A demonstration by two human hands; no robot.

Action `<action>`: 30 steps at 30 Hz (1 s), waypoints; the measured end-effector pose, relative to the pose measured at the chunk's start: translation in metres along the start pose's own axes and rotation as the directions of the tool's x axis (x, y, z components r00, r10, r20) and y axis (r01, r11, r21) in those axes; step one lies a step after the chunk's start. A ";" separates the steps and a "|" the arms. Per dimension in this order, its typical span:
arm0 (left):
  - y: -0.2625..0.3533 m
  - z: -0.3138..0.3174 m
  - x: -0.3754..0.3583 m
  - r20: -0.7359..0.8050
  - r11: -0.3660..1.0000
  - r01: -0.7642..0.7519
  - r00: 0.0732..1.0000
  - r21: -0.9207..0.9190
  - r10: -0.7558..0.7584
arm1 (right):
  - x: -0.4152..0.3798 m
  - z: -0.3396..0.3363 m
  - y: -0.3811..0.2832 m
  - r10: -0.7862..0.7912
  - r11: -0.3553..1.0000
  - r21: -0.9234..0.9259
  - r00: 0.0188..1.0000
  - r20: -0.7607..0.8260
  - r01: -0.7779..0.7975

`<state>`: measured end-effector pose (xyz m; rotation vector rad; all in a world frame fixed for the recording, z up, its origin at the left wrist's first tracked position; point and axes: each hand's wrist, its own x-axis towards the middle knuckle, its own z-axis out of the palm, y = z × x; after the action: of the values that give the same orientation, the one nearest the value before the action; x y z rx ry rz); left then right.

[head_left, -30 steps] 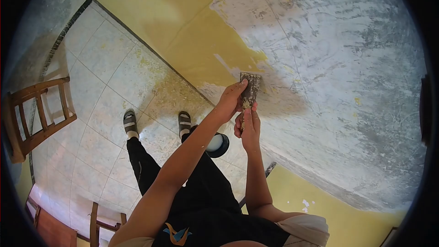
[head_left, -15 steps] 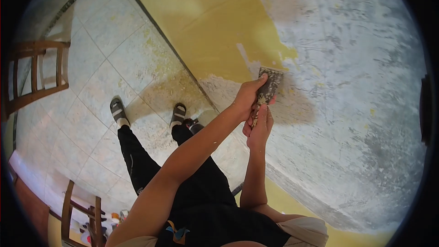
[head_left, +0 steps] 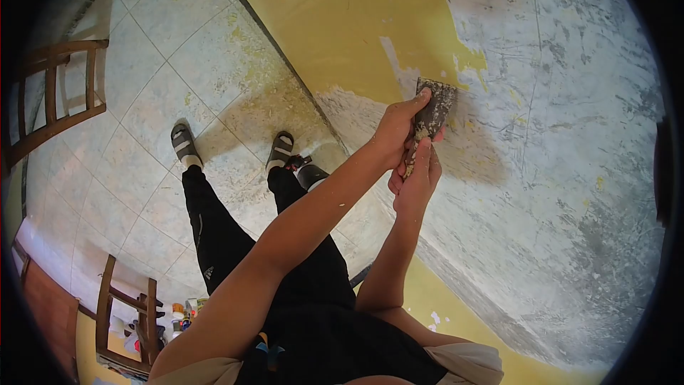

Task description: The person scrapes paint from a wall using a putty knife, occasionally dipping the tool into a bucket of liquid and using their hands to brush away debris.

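My left hand (head_left: 400,128) is closed around the upper part of a wide-bladed scraper (head_left: 439,108), its thumb pressed on the blade's face. Below it, my right hand (head_left: 419,180) grips the handle (head_left: 413,158), and fingers of both hands partly hide it. Pale flakes and crumbs coat the dark blade and the handle. The blade's straight edge points up and lies at or close to the wall, near the border between yellow paint (head_left: 342,43) and bare grey-white plaster (head_left: 563,142); exact contact cannot be told.
Paint crumbs litter the tiled floor (head_left: 142,135) along the wall's dark base strip (head_left: 274,43). A dark rounded object (head_left: 311,175) stands by my right foot (head_left: 281,148). Wooden chairs (head_left: 91,75) are at the left, with several small containers (head_left: 187,310) at lower left.
The view has shifted, so the wall, both hands and the scraper appear higher and farther right. Both hands keep the same hold, and the blade stays near the same paint border.
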<state>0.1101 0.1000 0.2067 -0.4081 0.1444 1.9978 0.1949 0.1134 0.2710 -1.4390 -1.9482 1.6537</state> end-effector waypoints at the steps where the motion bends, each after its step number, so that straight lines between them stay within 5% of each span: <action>1: 0.000 0.001 0.001 0.022 1.000 0.007 1.000 -0.012 -0.007 | 0.000 0.001 -0.003 0.000 1.000 -0.018 1.000 -0.025 -0.001; 5: 0.006 0.012 0.006 -0.104 0.985 -0.062 0.994 -0.158 0.046 | 0.010 0.007 -0.011 -0.052 0.995 -0.081 0.999 0.004 0.052; 15: 0.004 -0.005 -0.006 -0.058 0.994 0.068 0.996 0.091 -0.063 | -0.003 0.000 0.018 0.052 0.995 0.090 0.998 0.018 -0.053; 23: 0.020 -0.017 -0.002 -0.085 0.941 0.048 0.996 0.334 -0.021 | -0.001 0.023 0.043 -0.016 0.968 0.249 1.000 0.027 0.009; 30: 0.046 -0.010 0.009 0.006 0.969 -0.076 0.997 0.235 0.076 | 0.031 0.028 0.028 -0.109 0.977 0.194 0.986 0.126 0.083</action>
<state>0.0675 0.0843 0.1908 -0.2565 0.3997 2.0264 0.1752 0.1166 0.2251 -1.1729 -1.8378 1.8780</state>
